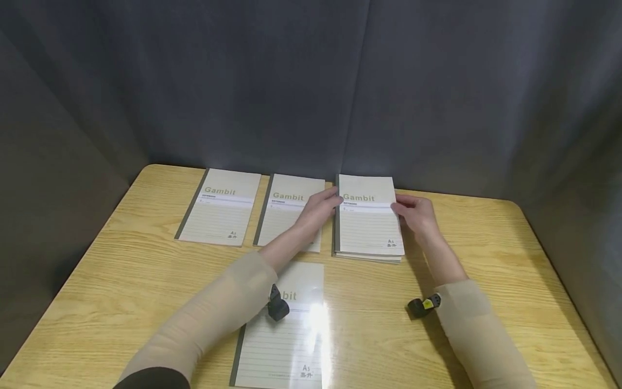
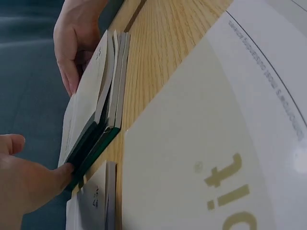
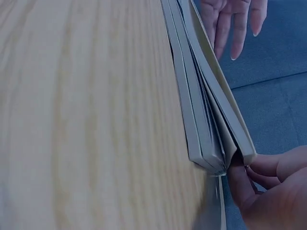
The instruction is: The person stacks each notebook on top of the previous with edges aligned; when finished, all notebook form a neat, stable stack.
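Note:
A stack of "Gambit" notebooks [image 1: 369, 227] lies at the back of the table, its top notebook tilted up off those beneath. My right hand [image 1: 417, 216] pinches that top notebook at its right edge, with a finger tucked under it in the right wrist view. On the opposite side, my left hand [image 1: 316, 213] touches the dark spine with the thumb [image 2: 62, 176]. Its other fingers extend straight in the right wrist view. Just left of the stack, a single notebook [image 1: 286, 216] is partly covered by the left hand.
At the far left lies another notebook [image 1: 218, 210]. A further notebook [image 1: 282, 346] lies near the front, under the left forearm and catching glare. Behind the wooden table [image 1: 379, 329] hangs a dark curtain [image 1: 252, 81]. Small black cameras stick out from both sleeves.

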The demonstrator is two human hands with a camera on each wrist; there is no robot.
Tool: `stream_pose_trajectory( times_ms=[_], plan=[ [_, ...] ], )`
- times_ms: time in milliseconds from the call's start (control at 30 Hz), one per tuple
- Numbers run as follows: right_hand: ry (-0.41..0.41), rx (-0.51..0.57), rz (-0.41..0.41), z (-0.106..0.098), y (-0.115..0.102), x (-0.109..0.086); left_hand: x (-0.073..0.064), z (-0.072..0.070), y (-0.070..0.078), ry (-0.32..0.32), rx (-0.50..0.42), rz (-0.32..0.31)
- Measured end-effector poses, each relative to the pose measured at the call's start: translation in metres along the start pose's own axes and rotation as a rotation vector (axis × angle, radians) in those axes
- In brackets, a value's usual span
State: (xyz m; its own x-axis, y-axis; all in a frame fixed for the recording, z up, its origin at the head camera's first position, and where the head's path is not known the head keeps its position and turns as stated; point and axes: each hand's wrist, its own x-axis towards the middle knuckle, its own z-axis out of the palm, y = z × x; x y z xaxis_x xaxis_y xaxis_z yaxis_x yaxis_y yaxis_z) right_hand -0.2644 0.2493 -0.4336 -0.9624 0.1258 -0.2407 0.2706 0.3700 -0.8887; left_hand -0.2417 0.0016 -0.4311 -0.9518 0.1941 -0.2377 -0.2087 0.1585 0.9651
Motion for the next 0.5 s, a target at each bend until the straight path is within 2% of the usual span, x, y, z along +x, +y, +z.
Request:
stream_pose_trajectory(
  times_ms=[267,500],
  plan=[
    [0.027,-0.113,-0.022,0.0053,0.0013,0.0014,-0.0028,0.0020,0.0001,-0.028,0.031,-0.033],
    [-0.019,-0.102,-0.017,0.0031,0.0009,-0.0008,-0.0030,0.0039,0.0016,-0.036,0.021,-0.068]
  ],
)
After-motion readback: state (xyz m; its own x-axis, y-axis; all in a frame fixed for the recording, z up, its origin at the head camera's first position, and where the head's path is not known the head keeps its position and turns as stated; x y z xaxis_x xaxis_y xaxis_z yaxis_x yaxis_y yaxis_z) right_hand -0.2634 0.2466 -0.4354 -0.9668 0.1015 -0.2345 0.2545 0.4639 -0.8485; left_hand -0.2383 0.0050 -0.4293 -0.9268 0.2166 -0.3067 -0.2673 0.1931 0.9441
